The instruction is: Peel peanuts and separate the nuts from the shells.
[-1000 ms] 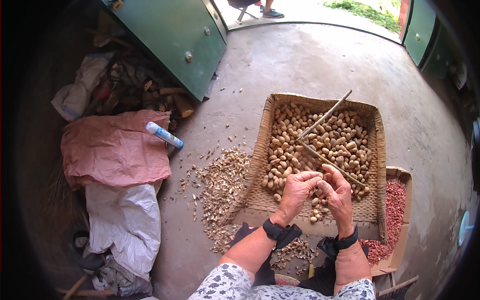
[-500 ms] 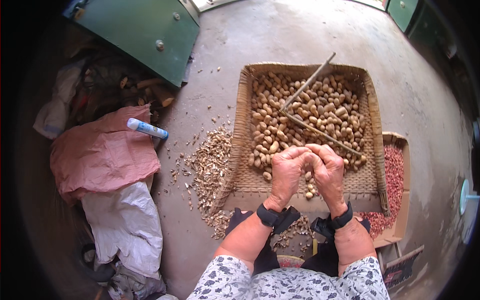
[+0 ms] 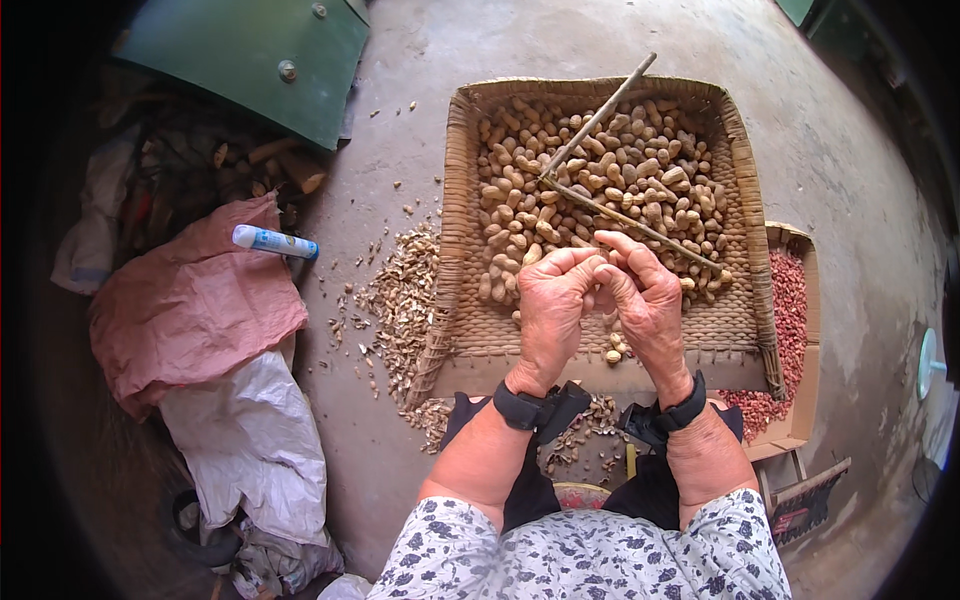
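My left hand (image 3: 553, 305) and my right hand (image 3: 645, 305) meet over the near part of a woven basket (image 3: 455, 240), their fingertips pinched together on something small I cannot make out, hidden by my fingers. Unshelled peanuts (image 3: 630, 150) fill the back and middle of the basket, with several loose nearer me below my hands. A forked dry stick (image 3: 600, 115) lies across them, its lower branch just beyond my fingers. Broken shells (image 3: 395, 300) are heaped on the floor left of the basket. A cardboard box (image 3: 800, 430) of red kernels (image 3: 785, 310) stands at the right.
Pink (image 3: 200, 310) and white sacks (image 3: 245, 440) lie at the left, a blue-white spray can (image 3: 275, 241) on the pink one. Behind them are wood pieces (image 3: 298, 170) and a green metal door (image 3: 250, 60). A small dark rack (image 3: 800, 510) and a pale blue round object (image 3: 927, 365) are at the right.
The head view has tipped downward, so the doorway and the person outside have left it and the basket sits higher in the picture. My joined fingers have shifted slightly while staying pinched.
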{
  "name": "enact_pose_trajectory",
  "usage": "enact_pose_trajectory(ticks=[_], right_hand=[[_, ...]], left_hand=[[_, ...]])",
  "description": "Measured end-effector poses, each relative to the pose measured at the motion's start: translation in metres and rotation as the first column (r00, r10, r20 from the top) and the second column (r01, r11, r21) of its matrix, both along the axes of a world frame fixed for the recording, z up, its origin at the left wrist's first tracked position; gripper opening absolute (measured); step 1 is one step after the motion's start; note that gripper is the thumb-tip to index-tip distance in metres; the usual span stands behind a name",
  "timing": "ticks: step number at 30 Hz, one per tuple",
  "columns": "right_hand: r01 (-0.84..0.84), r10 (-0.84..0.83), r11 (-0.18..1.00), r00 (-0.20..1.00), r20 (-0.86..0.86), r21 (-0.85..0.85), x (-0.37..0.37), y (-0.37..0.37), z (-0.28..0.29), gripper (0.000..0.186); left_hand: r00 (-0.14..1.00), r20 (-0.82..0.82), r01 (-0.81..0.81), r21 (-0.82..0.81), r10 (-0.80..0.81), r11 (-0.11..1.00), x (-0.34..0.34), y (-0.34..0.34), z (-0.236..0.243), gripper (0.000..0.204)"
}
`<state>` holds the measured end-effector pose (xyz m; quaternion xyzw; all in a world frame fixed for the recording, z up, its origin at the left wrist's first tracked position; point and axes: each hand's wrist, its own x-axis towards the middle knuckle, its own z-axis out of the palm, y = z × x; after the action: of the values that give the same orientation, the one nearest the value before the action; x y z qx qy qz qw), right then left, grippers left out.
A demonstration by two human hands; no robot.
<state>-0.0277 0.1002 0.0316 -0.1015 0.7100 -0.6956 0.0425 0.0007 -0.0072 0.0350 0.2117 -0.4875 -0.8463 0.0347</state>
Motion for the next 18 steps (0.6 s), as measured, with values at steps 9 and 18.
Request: enact_pose_trajectory(ticks=[9,18], right_hand=[[0.063,-0.061,0.995,0.998,0.018,-0.074,0.004,0.001,-0.006,0.015],[0.167,-0.053,0.932,0.941,0.335,-0.322,-0.003,0.003,-0.01,0.005]], left_hand=[[1.0,0.029,0.002,0.282,-0.011,0.959,-0.002,0.003,-0.017,0.014],[0.999,0.033,-0.025,0.436,0.011,0.899,-0.007,0.009,-0.014,0.017]])
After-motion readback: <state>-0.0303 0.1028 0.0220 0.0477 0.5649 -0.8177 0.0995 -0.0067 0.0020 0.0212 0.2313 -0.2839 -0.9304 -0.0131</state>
